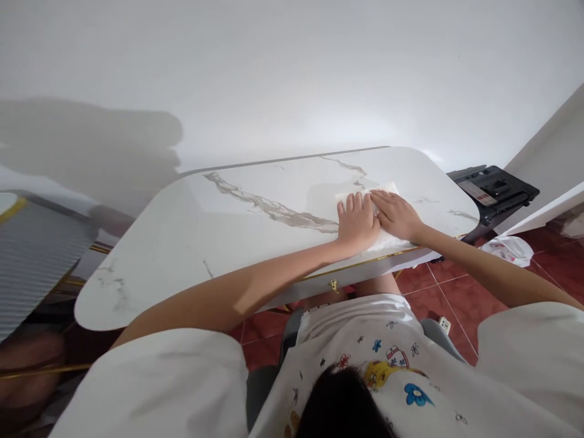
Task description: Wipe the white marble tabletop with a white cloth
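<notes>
White short-sleeved shirt [392, 359] — printed with small flowers (blue, red) and a yellow cartoon patch; bare forearms.

No text can be read anywhere; the label on the black device [493, 190] beside the bench [237, 243] is too small and blurred to make out; the shirt [392, 365] carries flower drawings only, no letters.

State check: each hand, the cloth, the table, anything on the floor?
left hand: flat, palm down on the cloth
right hand: flat on the cloth, beside the left
white cloth: spread flat on the table, pinned under both hands
marble-look table: upright, top bare apart from the cloth
plastic bag: crumpled on the floor
black device: low, right of the table
</notes>
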The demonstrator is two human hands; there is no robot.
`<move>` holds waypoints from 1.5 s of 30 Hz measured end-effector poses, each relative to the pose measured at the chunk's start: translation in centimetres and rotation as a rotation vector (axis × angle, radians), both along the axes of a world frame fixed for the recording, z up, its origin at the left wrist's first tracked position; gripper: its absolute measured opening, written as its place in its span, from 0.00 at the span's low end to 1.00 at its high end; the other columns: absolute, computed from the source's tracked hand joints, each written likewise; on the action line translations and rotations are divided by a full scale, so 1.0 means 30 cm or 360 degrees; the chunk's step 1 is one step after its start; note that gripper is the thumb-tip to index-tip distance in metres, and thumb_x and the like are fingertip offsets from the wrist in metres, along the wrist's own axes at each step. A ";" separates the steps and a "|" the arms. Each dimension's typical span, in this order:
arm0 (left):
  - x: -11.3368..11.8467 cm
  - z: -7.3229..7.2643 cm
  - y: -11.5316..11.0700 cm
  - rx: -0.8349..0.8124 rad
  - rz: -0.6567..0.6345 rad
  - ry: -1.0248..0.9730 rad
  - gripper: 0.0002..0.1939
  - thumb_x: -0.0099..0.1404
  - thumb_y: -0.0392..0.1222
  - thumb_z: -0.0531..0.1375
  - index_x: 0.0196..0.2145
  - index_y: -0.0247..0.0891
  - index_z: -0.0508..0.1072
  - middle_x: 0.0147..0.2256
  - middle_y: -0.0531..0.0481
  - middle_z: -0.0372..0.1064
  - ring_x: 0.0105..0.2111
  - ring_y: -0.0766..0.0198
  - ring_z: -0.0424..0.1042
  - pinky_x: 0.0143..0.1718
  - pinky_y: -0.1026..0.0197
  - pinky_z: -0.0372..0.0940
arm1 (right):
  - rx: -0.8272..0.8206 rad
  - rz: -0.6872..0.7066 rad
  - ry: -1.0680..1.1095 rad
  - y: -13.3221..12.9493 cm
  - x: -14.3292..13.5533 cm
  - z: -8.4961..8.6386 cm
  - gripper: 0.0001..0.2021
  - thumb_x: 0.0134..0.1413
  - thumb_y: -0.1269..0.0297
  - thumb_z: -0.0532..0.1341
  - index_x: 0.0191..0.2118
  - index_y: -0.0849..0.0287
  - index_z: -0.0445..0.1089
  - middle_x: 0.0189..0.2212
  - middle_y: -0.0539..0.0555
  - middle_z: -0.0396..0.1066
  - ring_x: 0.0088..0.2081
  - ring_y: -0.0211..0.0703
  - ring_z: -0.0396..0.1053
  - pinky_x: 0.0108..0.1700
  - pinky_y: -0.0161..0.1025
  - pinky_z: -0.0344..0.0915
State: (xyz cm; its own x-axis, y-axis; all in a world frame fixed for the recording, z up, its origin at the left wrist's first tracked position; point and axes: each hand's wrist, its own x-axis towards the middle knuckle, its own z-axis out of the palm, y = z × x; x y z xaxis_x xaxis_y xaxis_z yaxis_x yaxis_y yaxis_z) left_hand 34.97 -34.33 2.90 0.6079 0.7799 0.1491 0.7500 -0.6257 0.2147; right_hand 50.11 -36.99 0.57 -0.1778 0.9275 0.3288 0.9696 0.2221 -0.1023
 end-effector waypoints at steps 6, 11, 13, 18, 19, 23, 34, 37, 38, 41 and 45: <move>0.035 0.010 -0.100 -0.0185 0.0113 -0.0048 0.29 0.71 0.42 0.44 0.68 0.36 0.53 0.70 0.40 0.48 0.71 0.49 0.45 0.70 0.43 0.45 | -0.0046 0.0136 0.0136 -0.079 0.068 -0.003 0.29 0.63 0.62 0.46 0.68 0.59 0.59 0.67 0.56 0.60 0.68 0.53 0.56 0.68 0.60 0.56; 0.156 0.013 -0.137 -0.0309 0.0052 -0.0200 0.29 0.71 0.43 0.45 0.68 0.36 0.53 0.70 0.41 0.48 0.71 0.50 0.43 0.71 0.43 0.42 | -0.0052 0.0136 0.0190 -0.123 0.211 0.003 0.29 0.62 0.61 0.49 0.68 0.51 0.59 0.66 0.52 0.61 0.68 0.54 0.57 0.67 0.62 0.58; 0.202 0.012 -0.141 -0.0349 0.0020 -0.0244 0.29 0.71 0.43 0.45 0.68 0.35 0.53 0.71 0.41 0.47 0.72 0.51 0.42 0.72 0.44 0.41 | -0.0046 0.0101 0.0173 -0.135 0.264 0.003 0.28 0.62 0.60 0.49 0.68 0.50 0.59 0.66 0.51 0.62 0.67 0.53 0.58 0.67 0.61 0.58; 0.264 0.004 -0.099 -0.0385 -0.0050 -0.0304 0.28 0.71 0.43 0.45 0.67 0.41 0.54 0.71 0.46 0.48 0.72 0.55 0.42 0.72 0.46 0.40 | -0.0008 0.0019 0.0123 -0.108 0.335 -0.004 0.28 0.62 0.59 0.48 0.66 0.52 0.61 0.65 0.52 0.63 0.66 0.53 0.60 0.67 0.59 0.60; 0.272 0.003 -0.080 -0.0382 -0.0053 -0.0307 0.28 0.71 0.43 0.45 0.67 0.43 0.54 0.70 0.47 0.48 0.72 0.55 0.42 0.72 0.47 0.40 | -0.0006 0.0008 0.0117 -0.088 0.342 -0.004 0.28 0.62 0.59 0.48 0.66 0.54 0.62 0.65 0.53 0.63 0.66 0.53 0.60 0.66 0.58 0.61; 0.318 -0.002 0.036 -0.0297 -0.0004 -0.0342 0.26 0.71 0.43 0.44 0.65 0.42 0.57 0.68 0.46 0.53 0.70 0.55 0.46 0.71 0.47 0.42 | -0.0015 -0.0049 0.0112 0.040 0.368 0.006 0.28 0.60 0.61 0.48 0.64 0.61 0.65 0.63 0.57 0.65 0.65 0.55 0.62 0.66 0.57 0.61; 0.435 -0.018 0.443 -0.0169 0.0027 -0.0433 0.23 0.71 0.43 0.45 0.61 0.41 0.61 0.64 0.46 0.59 0.67 0.56 0.51 0.70 0.48 0.44 | 0.0015 -0.0186 0.0163 0.459 0.451 0.025 0.27 0.57 0.62 0.49 0.62 0.54 0.67 0.62 0.52 0.68 0.59 0.57 0.68 0.58 0.56 0.67; 0.460 -0.023 0.527 -0.0176 0.0045 -0.0434 0.24 0.71 0.43 0.45 0.62 0.44 0.61 0.65 0.48 0.58 0.68 0.57 0.50 0.70 0.48 0.42 | 0.0012 -0.0204 0.0162 0.543 0.473 0.021 0.28 0.57 0.61 0.48 0.62 0.53 0.67 0.61 0.50 0.69 0.58 0.57 0.69 0.58 0.55 0.67; 0.466 -0.023 0.550 -0.0173 0.0041 -0.0432 0.24 0.70 0.43 0.45 0.62 0.44 0.61 0.65 0.48 0.59 0.68 0.57 0.50 0.70 0.48 0.42 | 0.0004 -0.0220 0.0163 0.568 0.478 0.020 0.28 0.57 0.61 0.48 0.62 0.54 0.67 0.61 0.51 0.69 0.58 0.57 0.70 0.58 0.54 0.67; 0.481 -0.022 0.609 -0.0151 0.0020 -0.0416 0.25 0.70 0.42 0.45 0.63 0.40 0.61 0.64 0.46 0.59 0.68 0.56 0.51 0.70 0.48 0.43 | -0.0006 -0.0272 0.0171 0.630 0.488 0.021 0.29 0.57 0.61 0.48 0.62 0.55 0.67 0.61 0.52 0.69 0.58 0.57 0.69 0.59 0.53 0.66; 0.491 -0.018 0.663 -0.0121 0.0028 -0.0405 0.26 0.70 0.42 0.44 0.63 0.38 0.61 0.65 0.44 0.58 0.68 0.55 0.51 0.70 0.47 0.43 | 0.0006 -0.0290 0.0211 0.687 0.495 0.024 0.29 0.56 0.62 0.49 0.63 0.56 0.67 0.61 0.51 0.68 0.58 0.58 0.69 0.59 0.53 0.65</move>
